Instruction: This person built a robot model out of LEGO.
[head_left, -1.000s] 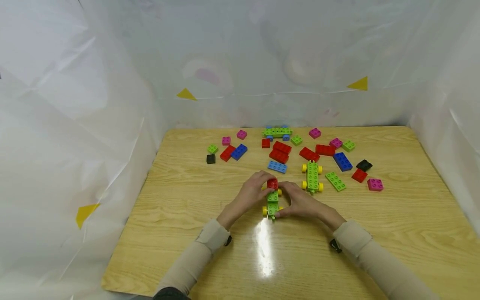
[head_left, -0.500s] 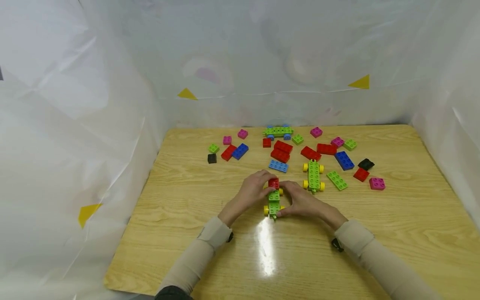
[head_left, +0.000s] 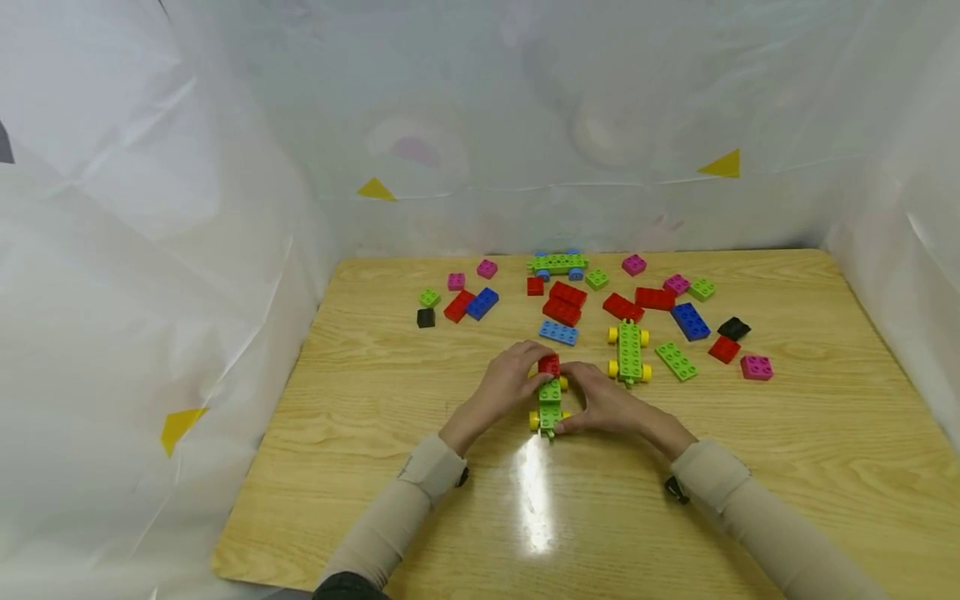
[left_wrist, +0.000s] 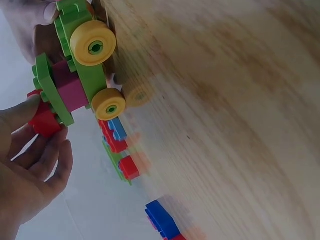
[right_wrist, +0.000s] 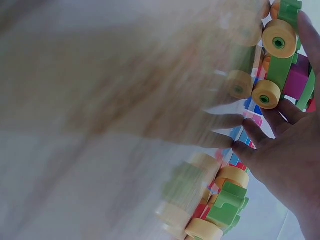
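Observation:
In the head view a green toy car base (head_left: 551, 419) with yellow wheels stands on the table between the two hands. A purple-pink brick (left_wrist: 69, 86) sits on it, topped by a green plate (left_wrist: 54, 95). On that plate is a red brick (head_left: 549, 365), which my left hand (head_left: 506, 379) pinches between thumb and fingers. My right hand (head_left: 603, 402) grips the car base from the right, its thumb at the near end and its fingers by the far wheel. Part of the far end is hidden behind the fingers.
Another green car base (head_left: 629, 352) with yellow wheels stands right of the right hand. A blue-wheeled base (head_left: 558, 264) is at the back edge. Loose bricks lie around, among them a light blue brick (head_left: 559, 333), a green plate (head_left: 677, 361) and a dark blue brick (head_left: 690, 322).

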